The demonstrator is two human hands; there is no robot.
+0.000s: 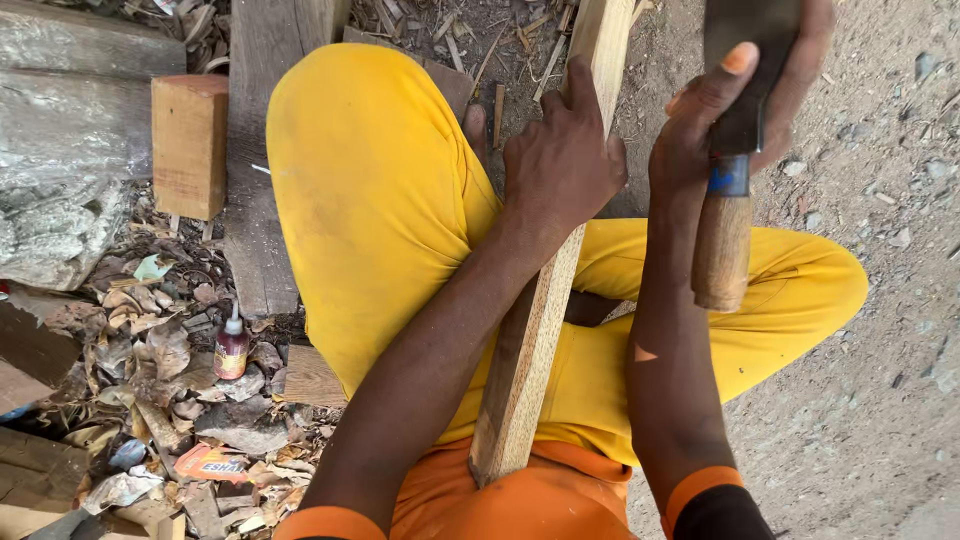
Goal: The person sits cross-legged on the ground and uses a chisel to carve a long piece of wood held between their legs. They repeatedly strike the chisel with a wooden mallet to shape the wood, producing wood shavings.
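The wooden strip (545, 290) is laid across the lap in yellow trousers (380, 200). It is clamped near its far end by the left hand (562, 160). Beside the strip, a wooden-handled blade tool (735, 150) is gripped by the right hand (745, 100). No finished shaping is visible; most work appears outstanding.

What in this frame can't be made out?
Head view:
- Blade of the wooden-handled tool in the right hand: cut off by the top edge.
- Far end of the wooden slat: cut off at the top; the left hand covers part of it.
- Near end of the slat: whether it touches the orange shirt is unclear.
- Small bottle: contents not visible.
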